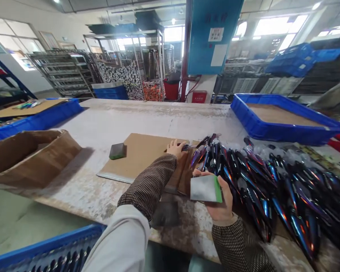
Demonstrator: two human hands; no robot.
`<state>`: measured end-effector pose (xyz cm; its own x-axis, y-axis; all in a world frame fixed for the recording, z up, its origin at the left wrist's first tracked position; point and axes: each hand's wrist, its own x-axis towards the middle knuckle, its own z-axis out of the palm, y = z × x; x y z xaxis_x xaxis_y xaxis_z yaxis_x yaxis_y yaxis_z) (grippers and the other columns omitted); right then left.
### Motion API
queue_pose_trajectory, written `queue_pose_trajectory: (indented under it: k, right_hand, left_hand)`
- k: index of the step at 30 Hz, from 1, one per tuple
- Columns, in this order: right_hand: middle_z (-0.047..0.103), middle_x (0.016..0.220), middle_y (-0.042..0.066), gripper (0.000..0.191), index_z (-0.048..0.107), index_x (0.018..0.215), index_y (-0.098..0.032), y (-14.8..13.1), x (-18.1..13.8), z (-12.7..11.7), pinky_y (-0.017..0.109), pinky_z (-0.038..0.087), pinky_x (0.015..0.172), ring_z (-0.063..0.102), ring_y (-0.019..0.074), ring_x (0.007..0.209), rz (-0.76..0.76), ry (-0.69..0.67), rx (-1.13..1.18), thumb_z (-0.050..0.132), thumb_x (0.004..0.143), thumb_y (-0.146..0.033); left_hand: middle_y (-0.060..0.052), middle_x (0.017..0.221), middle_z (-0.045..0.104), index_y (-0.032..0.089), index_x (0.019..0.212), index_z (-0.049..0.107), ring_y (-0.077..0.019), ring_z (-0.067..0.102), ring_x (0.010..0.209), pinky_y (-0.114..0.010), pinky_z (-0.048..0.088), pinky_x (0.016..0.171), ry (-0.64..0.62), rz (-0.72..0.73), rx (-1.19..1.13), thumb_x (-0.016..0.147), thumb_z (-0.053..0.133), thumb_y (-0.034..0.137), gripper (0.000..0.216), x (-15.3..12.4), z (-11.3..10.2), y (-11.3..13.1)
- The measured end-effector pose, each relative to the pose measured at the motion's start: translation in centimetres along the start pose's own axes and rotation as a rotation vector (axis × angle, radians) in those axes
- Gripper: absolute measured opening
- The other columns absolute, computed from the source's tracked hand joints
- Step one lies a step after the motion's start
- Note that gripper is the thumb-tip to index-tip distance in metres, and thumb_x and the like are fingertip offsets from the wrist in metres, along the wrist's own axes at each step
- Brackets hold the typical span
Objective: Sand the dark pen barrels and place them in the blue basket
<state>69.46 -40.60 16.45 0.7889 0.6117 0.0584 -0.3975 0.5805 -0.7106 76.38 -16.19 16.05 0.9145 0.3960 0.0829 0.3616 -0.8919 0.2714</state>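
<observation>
My right hand [222, 206] is closed round a flat grey pad with a green edge [205, 188], held just above the table's near side. My left hand [177, 148] reaches forward and rests on a brown cardboard sheet [141, 155], its fingers curled on a dark glossy piece [186, 147] at the sheet's right edge. A large heap of dark, shiny, iridescent blue and purple pieces [272, 189] lies to the right of both hands. A second dark pad with a green side [117, 151] sits on the cardboard's left corner.
An open cardboard box [30, 158] lies at the left. Blue crates stand at far left [36, 119], far right [280, 119] and the near edge [45, 251]. The white worn table [147, 117] stretches ahead; racks and shelves fill the background.
</observation>
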Motion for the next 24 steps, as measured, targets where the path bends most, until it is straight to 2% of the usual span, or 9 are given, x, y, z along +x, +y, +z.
queue_pose_trajectory:
  k: [4, 8, 12, 16, 20, 21, 24]
  right_hand:
    - [0.067, 0.118, 0.010, 0.041, 0.074, 0.097, -0.022, -0.1, 0.1, 0.1, 0.054, 0.045, 0.106, 0.055, 0.0358, 0.124, 0.053, -0.032, 0.100, 0.055, 0.091, -0.058]
    - [0.066, 0.119, 0.011, 0.040, 0.074, 0.097, -0.021, -0.1, 0.0, 0.0, 0.050, 0.043, 0.109, 0.054, 0.0326, 0.125, 0.085, -0.029, 0.156, 0.058, 0.089, -0.058]
    - [0.066, 0.119, 0.011, 0.040, 0.074, 0.097, -0.020, 0.1, 0.0, 0.0, 0.046, 0.041, 0.110, 0.054, 0.0305, 0.124, 0.114, -0.028, 0.186, 0.061, 0.088, -0.057]
    - [0.067, 0.118, 0.011, 0.039, 0.074, 0.097, -0.020, 0.6, -0.2, 0.0, 0.048, 0.041, 0.109, 0.055, 0.0311, 0.122, 0.113, -0.023, 0.125, 0.066, 0.086, -0.057]
    - [0.067, 0.118, 0.010, 0.037, 0.074, 0.100, -0.022, 1.3, -0.5, -0.4, 0.045, 0.045, 0.104, 0.057, 0.0302, 0.119, 0.046, -0.022, -0.028, 0.067, 0.087, -0.056]
    - [0.067, 0.119, 0.010, 0.037, 0.074, 0.101, -0.022, 1.4, -0.5, -0.5, 0.045, 0.046, 0.103, 0.058, 0.0303, 0.118, 0.012, -0.025, -0.094, 0.067, 0.088, -0.055]
    - [0.067, 0.120, 0.009, 0.036, 0.073, 0.105, -0.022, 1.9, -0.7, -0.9, 0.043, 0.047, 0.099, 0.059, 0.0310, 0.115, -0.080, -0.060, -0.309, 0.068, 0.089, -0.054]
  left_hand:
    - [-0.013, 0.139, 0.051, 0.032, 0.138, 0.051, -0.0327, 0.047, 0.128, -0.050, 0.036, 0.106, -0.013, -0.020, 0.047, 0.094, 0.054, 0.032, 0.044, 0.4, 0.6, -0.2]
    - [-0.015, 0.133, 0.053, 0.024, 0.135, 0.050, -0.0296, 0.050, 0.123, -0.043, 0.039, 0.104, -0.005, -0.038, 0.079, 0.094, 0.055, 0.030, 0.042, -2.1, -0.1, -2.2]
    - [-0.014, 0.124, 0.057, 0.019, 0.125, 0.053, -0.0268, 0.054, 0.118, -0.038, 0.041, 0.100, -0.014, -0.058, 0.098, 0.091, 0.056, 0.026, 0.035, -6.6, -1.7, -5.8]
    - [-0.015, 0.121, 0.059, 0.016, 0.116, 0.053, -0.0291, 0.054, 0.118, -0.041, 0.042, 0.100, -0.016, -0.112, 0.114, 0.085, 0.058, 0.023, 0.032, -11.5, -3.2, -8.5]
    - [-0.017, 0.132, 0.056, 0.016, 0.114, 0.049, -0.0299, 0.050, 0.128, -0.041, 0.039, 0.105, 0.032, -0.150, 0.107, 0.083, 0.060, 0.020, 0.034, -16.4, -4.6, -8.6]
    - [-0.016, 0.126, 0.060, 0.017, 0.114, 0.048, -0.0286, 0.055, 0.122, -0.039, 0.042, 0.101, 0.040, -0.166, 0.098, 0.085, 0.058, 0.020, 0.031, -18.0, -4.9, -8.4]
    - [-0.010, 0.096, 0.069, 0.017, 0.115, 0.045, -0.0257, 0.070, 0.089, -0.034, 0.049, 0.077, 0.039, -0.241, 0.069, 0.094, 0.047, 0.025, 0.023, -23.7, -5.1, -7.1]
